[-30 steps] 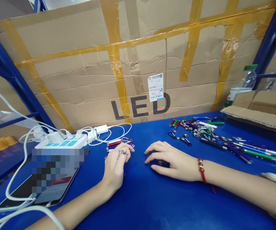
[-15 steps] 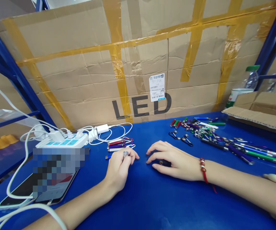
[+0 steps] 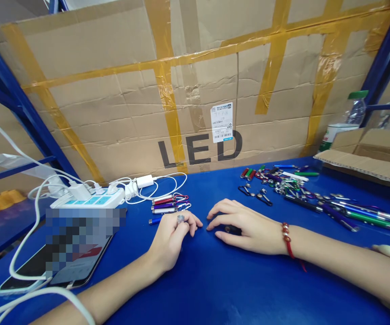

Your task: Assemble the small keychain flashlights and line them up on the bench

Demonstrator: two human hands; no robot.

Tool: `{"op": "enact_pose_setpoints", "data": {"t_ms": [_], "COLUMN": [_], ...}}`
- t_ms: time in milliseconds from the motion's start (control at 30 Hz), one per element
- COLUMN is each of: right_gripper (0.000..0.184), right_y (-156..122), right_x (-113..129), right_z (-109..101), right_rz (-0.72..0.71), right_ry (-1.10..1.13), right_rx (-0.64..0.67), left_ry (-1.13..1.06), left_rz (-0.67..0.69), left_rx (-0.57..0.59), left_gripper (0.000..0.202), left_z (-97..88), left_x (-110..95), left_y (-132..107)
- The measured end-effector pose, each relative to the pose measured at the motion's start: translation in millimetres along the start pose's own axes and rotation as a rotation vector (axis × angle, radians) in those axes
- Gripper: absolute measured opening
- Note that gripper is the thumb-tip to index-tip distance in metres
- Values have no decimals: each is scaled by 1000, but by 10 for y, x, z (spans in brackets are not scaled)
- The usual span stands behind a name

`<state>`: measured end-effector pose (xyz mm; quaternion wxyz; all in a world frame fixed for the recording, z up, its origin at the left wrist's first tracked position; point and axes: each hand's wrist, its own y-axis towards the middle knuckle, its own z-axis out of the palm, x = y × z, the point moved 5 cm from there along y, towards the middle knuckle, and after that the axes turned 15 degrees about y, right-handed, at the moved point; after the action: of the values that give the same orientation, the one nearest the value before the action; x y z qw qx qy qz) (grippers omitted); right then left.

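Note:
My left hand (image 3: 171, 237) rests on the blue table (image 3: 215, 289), its fingers curled under with the tips down. A silver ring-like piece (image 3: 180, 218) sits on top of one finger. What the fingers hold is hidden. A small blue tube (image 3: 155, 220) lies just left of them, and behind it a few small keychain lights with carabiners (image 3: 168, 203). My right hand (image 3: 249, 225), a red bead bracelet (image 3: 287, 239) on its wrist, is cupped over a small dark part (image 3: 232, 230), with the thumb beneath it.
A heap of coloured tubes, clips and pens (image 3: 310, 192) spreads at the right. Behind it stand an open cardboard box (image 3: 367, 155) and a bottle (image 3: 349, 115). A power strip with chargers (image 3: 90, 198) and phones (image 3: 69, 271) lie left. A taped "LED" carton (image 3: 195, 90) walls the back.
My left hand has slid right, away from the keychain lights and closer to my right hand. The right hand has stayed in place over the dark part.

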<state>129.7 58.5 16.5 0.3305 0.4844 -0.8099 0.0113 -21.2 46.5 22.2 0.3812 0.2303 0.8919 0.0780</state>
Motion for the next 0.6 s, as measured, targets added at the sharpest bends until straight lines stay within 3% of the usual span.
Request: {"op": "enact_pose_setpoints", "data": {"t_ms": [233,600], "right_gripper": [25,28], "right_y": [1,-1], "right_x": [11,42], "right_z": [1,23], "right_rz": [-32,-40], "right_ry": [-3,2], "right_rx": [12,51], "left_ry": [-186,-294], "left_rz": [36,20], "left_rx": [64,112], "left_gripper": [25,31], "left_z": [50,61], "left_x": [53,61], "left_y": [-17,-15]}}
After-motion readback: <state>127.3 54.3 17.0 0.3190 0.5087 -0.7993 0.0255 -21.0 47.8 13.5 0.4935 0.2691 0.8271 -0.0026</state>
